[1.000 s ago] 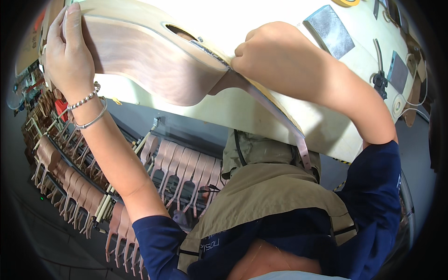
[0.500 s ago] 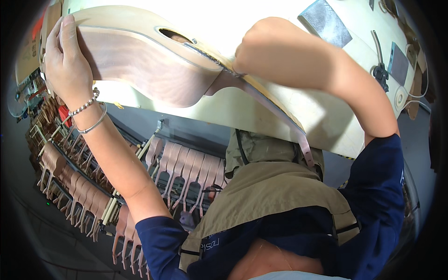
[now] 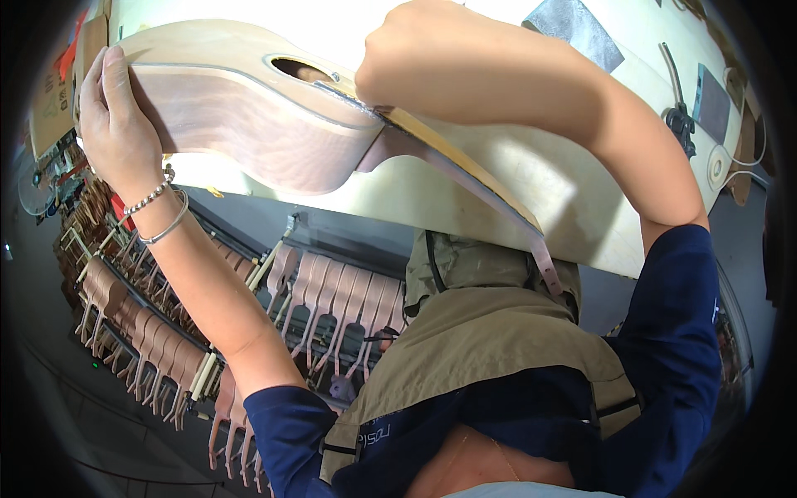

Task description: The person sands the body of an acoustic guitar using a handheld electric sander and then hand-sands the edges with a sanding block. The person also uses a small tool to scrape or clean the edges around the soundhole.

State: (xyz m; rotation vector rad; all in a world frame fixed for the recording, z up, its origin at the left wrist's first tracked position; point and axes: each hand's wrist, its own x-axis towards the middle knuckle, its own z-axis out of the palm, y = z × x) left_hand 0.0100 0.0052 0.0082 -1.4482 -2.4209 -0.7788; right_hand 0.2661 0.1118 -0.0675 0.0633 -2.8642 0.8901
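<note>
Unfinished wooden guitar (image 3: 274, 124), pale and unvarnished, is held up over the near edge of a cream worktop (image 3: 531, 191), seen from a head camera looking down. The body of the instrument lies toward the worktop's left end, tilted so that its curved side faces the viewer and its round sound hole (image 3: 300, 68) is seen on top. The neck (image 3: 473, 178) runs down to the right, past the worktop's near edge, and ends over a khaki apron (image 3: 490, 349) worn above dark blue sleeves.

The left hand (image 3: 120, 124) is wrapped around the rounded end of the body, fingers laid flat over its rim; two bracelets (image 3: 159, 214) are worn at that wrist. The right hand (image 3: 415, 62) is closed on top of the guitar where neck meets body; what lies under its fingers cannot be made out.

Rows of bare guitar necks (image 3: 324, 307) are racked below the worktop, at the left and centre. A grey sheet (image 3: 573, 29) is lying near the worktop's far edge, and a dark tool with a cable (image 3: 679, 116) near its right end.
</note>
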